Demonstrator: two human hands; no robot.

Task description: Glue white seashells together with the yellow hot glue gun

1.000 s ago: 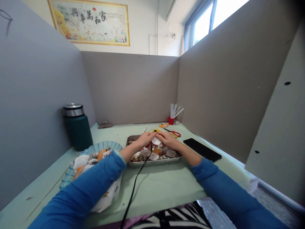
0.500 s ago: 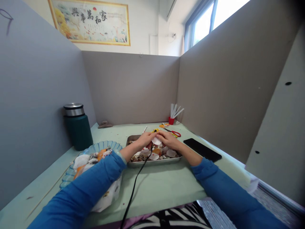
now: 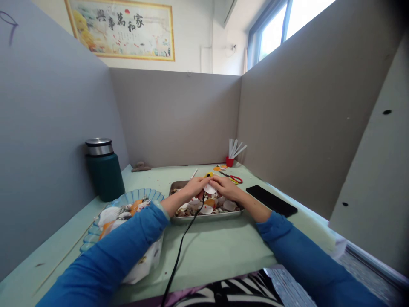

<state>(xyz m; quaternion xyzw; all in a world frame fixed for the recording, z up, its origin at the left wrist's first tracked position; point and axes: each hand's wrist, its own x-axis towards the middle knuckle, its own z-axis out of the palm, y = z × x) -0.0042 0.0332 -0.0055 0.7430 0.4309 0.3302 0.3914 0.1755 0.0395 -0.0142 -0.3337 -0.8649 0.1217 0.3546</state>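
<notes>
Dark-green silver-capped flask (image 3: 105,179), 1; shallow silver metal tray (image 3: 207,218), 1; clear-blue scalloped dish (image 3: 136,195), 1; small red cup (image 3: 229,162), 1; thin black cord (image 3: 180,244), 1.

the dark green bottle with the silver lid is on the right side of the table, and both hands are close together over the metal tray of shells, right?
Not quite: the side is wrong. The head view shows the dark green bottle on the left side of the table. The rest stands: left hand and right hand are close together over the metal tray of shells.
</notes>
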